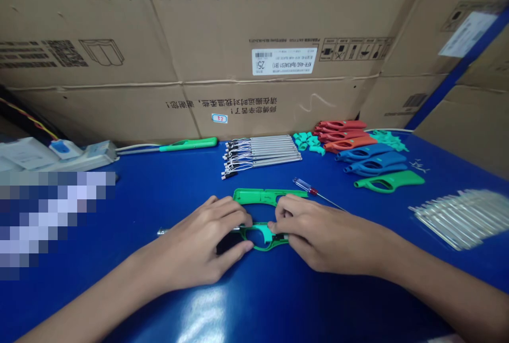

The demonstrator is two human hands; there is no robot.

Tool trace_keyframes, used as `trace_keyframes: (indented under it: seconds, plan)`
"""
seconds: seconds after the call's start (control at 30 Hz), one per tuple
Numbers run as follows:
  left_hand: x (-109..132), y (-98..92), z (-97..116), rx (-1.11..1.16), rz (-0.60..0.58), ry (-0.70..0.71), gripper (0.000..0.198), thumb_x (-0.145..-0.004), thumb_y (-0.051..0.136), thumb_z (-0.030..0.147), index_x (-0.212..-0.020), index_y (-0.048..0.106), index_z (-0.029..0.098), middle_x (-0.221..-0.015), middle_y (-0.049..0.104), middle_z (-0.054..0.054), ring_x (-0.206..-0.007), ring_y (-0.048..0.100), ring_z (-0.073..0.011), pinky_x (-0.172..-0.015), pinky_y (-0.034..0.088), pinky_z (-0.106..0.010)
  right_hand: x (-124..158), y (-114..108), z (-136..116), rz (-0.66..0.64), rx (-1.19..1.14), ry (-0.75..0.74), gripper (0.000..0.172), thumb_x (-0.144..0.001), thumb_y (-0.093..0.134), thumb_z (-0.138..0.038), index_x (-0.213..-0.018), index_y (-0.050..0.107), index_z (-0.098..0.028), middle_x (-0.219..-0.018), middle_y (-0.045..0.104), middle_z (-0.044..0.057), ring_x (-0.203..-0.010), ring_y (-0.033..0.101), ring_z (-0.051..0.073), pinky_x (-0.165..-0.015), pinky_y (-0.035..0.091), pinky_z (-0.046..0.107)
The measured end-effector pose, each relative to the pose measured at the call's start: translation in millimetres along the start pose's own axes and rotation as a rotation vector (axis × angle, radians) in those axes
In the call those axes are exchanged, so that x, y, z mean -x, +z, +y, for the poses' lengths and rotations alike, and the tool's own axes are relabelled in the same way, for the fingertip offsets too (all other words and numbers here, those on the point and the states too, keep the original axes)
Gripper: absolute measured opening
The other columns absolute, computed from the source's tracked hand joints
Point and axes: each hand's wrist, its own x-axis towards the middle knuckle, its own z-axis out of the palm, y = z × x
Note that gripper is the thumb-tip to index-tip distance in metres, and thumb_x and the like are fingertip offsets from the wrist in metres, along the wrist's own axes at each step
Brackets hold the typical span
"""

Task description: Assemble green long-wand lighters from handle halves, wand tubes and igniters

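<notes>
A green half shell of a long-nosed lighter [264, 248] lies on the blue table between my hands, with a teal trigger [266, 234] inside its ring opening. My left hand [210, 239] is closed around its nose end, where a metal tube [161, 232] pokes out to the left beneath the hand. The fingers of my right hand [318, 231] are closed on the handle end and cover most of it. Just behind lies a second green half shell [254, 196], its right part hidden by my right hand. A screwdriver with a clear handle [304, 186] rests beyond that hand.
Metal tubes with wires [274, 149] lie in a row at the back. Teal small parts [306, 141], red shells [342, 133], blue shells [374, 163] and clear-looking sticks [457, 218] are on the right. A green lighter [191, 144] and power strip [99, 153] sit left, before a cardboard wall [199, 41].
</notes>
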Motion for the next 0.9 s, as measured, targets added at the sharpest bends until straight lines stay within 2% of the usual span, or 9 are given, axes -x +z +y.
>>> trace_keyframes:
  seconds: [0.13, 0.37, 0.5, 0.7, 0.8, 0.9]
  plan:
    - [-1, -0.2, 0, 0.002, 0.004, 0.002, 0.017, -0.095, 0.051, 0.032, -0.105, 0.060, 0.022, -0.107, 0.063, -0.004, -0.104, 0.058, -0.0234, -0.103, 0.038, -0.053, -2, -2, 3, 0.037, -0.044, -0.008, 0.030, -0.092, 0.044, -0.006, -0.100, 0.071, -0.014, -0.102, 0.062, 0.007, -0.094, 0.059, 0.018, -0.086, 0.046, 0.032]
    - [0, 0.7, -1, -0.007, 0.024, 0.013, 0.017, -0.095, 0.052, 0.034, -0.105, 0.060, 0.023, -0.106, 0.063, -0.003, -0.103, 0.060, -0.0233, -0.106, 0.031, -0.058, 0, -3, 14, 0.187, 0.052, -0.018, 0.028, -0.091, 0.047, -0.008, -0.104, 0.071, -0.014, -0.101, 0.065, 0.009, -0.096, 0.060, 0.020, -0.089, 0.046, 0.037]
    - [0, 1.1, -1, -0.014, 0.047, 0.023, 0.016, -0.094, 0.054, 0.034, -0.106, 0.059, 0.024, -0.104, 0.064, -0.001, -0.102, 0.060, -0.0223, -0.103, 0.034, -0.054, -1, -4, 17, 0.271, 0.037, -0.033, 0.025, -0.090, 0.049, -0.008, -0.104, 0.070, -0.013, -0.096, 0.064, 0.008, -0.090, 0.059, 0.019, -0.083, 0.047, 0.034]
    - [1, -2.1, -5, -0.078, 0.114, 0.088, 0.019, -0.092, 0.056, 0.035, -0.106, 0.059, 0.022, -0.101, 0.064, -0.002, -0.096, 0.060, -0.0228, -0.091, 0.039, -0.046, -3, -6, 19, 0.272, 0.024, -0.028, 0.020, -0.089, 0.053, -0.012, -0.101, 0.069, -0.014, -0.098, 0.062, 0.007, -0.092, 0.058, 0.019, -0.083, 0.048, 0.033]
    - [2, -3.3, -7, -0.111, 0.118, 0.094, 0.024, -0.090, 0.057, 0.037, -0.109, 0.059, 0.023, -0.100, 0.064, -0.003, -0.097, 0.060, -0.0245, -0.091, 0.039, -0.047, -2, -8, 25, 0.285, 0.080, 0.038, 0.021, -0.090, 0.052, -0.013, -0.105, 0.067, -0.014, -0.105, 0.062, 0.008, -0.100, 0.056, 0.021, -0.089, 0.046, 0.036]
    - [4, -4.5, -8, -0.127, 0.093, 0.083, 0.022, -0.090, 0.055, 0.033, -0.108, 0.059, 0.023, -0.102, 0.063, -0.003, -0.100, 0.059, -0.0253, -0.097, 0.035, -0.053, -3, -9, 34, 0.272, 0.120, 0.098, 0.024, -0.092, 0.056, -0.022, -0.113, 0.064, -0.015, -0.114, 0.061, 0.009, -0.108, 0.053, 0.024, -0.095, 0.044, 0.040]
